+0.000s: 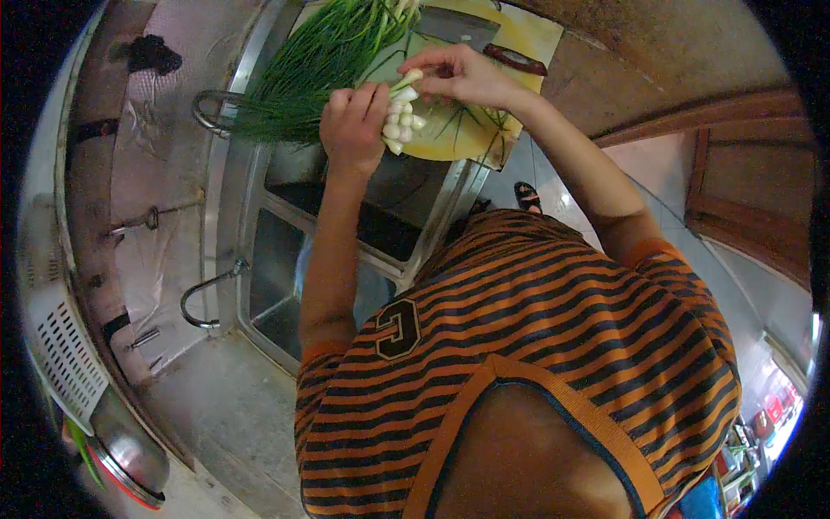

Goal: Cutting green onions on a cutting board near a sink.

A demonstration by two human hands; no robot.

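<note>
My left hand [355, 126] is closed around a bunch of spring onions, with the white bulbs [401, 123] sticking out on its right and the long green leaves [285, 115] trailing left over the sink's tap. At the top of the bunch, the fingertips of my right hand [447, 78] are at one bulb; whether they pinch it is unclear. Beneath both hands lies a round yellow-green cutting board [447, 146], with loose green leaf pieces on it. Behind my right hand rests a cleaver, its wide blade [457, 27] flat and its dark handle [515, 60] pointing right. More spring onions [343, 39] lie at the board's upper left.
A steel double-basin sink [301, 224] spans the space below the board. A curved tap [201, 311] stands at its left edge. At far left are a white perforated plastic basket [68, 363] and a metal bowl [133, 447]. Wooden cabinetry [752, 175] stands on the right.
</note>
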